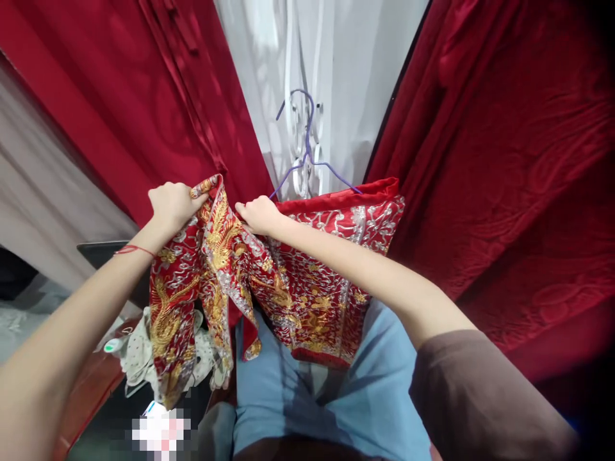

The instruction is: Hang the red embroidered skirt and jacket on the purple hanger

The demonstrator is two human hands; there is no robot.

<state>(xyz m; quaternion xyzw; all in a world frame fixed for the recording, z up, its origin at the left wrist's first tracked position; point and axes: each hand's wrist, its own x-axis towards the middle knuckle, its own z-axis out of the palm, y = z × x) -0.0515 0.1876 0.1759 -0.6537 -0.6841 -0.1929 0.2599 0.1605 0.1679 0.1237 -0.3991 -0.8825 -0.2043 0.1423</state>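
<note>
A red garment (317, 301) with dense gold and silver embroidery hangs in front of my legs. My left hand (173, 203) is closed on its left part, where the cloth folds over at the top. Near the middle, my right hand (259, 214) pinches the garment's upper edge. A purple clothes hanger (307, 144) rises behind the plain red top band, its hook uppermost and its right arm reaching the band. The hanger's lower part is hidden by the cloth. On the left, the embroidered cloth drapes in loose folds; on the right it spreads flatter.
Red curtains (519, 192) flank a white curtain (355, 83) with white scrolled metalwork (319, 115) before it. Below left lie pale dotted cloth (139, 352) and a blurred-out white item (161, 429) on a dark surface. A dark panel edge (103, 250) stands behind my left wrist.
</note>
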